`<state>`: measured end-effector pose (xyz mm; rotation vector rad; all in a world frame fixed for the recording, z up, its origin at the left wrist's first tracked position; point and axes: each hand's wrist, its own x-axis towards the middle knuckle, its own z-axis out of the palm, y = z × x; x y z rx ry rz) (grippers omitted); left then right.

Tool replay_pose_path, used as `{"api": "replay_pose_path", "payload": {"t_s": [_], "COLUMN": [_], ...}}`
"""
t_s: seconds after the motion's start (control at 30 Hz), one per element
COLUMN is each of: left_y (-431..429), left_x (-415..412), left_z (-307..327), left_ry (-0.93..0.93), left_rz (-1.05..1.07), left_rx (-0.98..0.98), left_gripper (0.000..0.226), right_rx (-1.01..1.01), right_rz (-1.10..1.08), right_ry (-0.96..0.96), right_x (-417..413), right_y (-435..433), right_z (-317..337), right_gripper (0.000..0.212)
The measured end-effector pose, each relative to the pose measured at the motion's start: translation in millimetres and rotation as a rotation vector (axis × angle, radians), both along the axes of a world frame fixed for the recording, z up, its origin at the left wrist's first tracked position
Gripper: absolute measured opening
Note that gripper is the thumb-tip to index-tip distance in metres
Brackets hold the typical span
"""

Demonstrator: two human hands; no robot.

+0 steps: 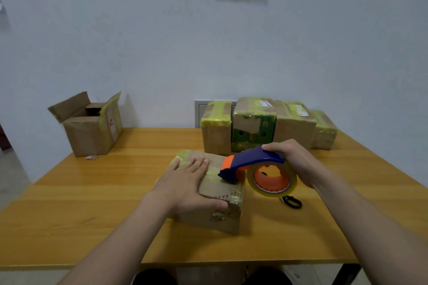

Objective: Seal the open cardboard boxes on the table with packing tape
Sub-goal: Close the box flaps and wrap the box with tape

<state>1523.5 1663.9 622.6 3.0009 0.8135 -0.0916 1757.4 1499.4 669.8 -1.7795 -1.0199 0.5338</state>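
wooden bench (92,203): at far left one open box (90,127) stands untaped. left hand (185,183) lies flat on the centre box (220,215); the tape dispenser (252,162), nose on its top, is gripped by the right hand (296,162). four taped boxes (294,127) behind look finished. judged: one underway, one outstanding.

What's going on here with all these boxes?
A person is taping a cardboard box shut. Their left hand presses flat on top of it, while the right hand grips a blue and orange tape dispenser with its front end down on the box top. Four taped boxes stand in a row at the back of the table, and an open box sits at the far left corner. Scissors lie beside the dispenser.
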Motion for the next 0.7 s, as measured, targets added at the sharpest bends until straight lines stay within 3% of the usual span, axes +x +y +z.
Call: {"api": "replay_pose_path", "payload": {"t_s": [0.27, 0.7], "left_y": [-19, -19], "left_x": [21, 17], "left_z": [-10, -3], "left_ry": [-0.072, -0.002], "left_rz": [-0.031, -0.034], "left_rx": [0.02, 0.004], "left_gripper": [0.139, 0.133], "right_rx": [0.006, 0.001], "right_rz": [0.016, -0.012], "right_ry": [0.008, 0.006], "right_x": [1, 24], "right_y": [2, -26], "right_z": [-4, -7], "right_gripper": [0.041, 0.036]}}
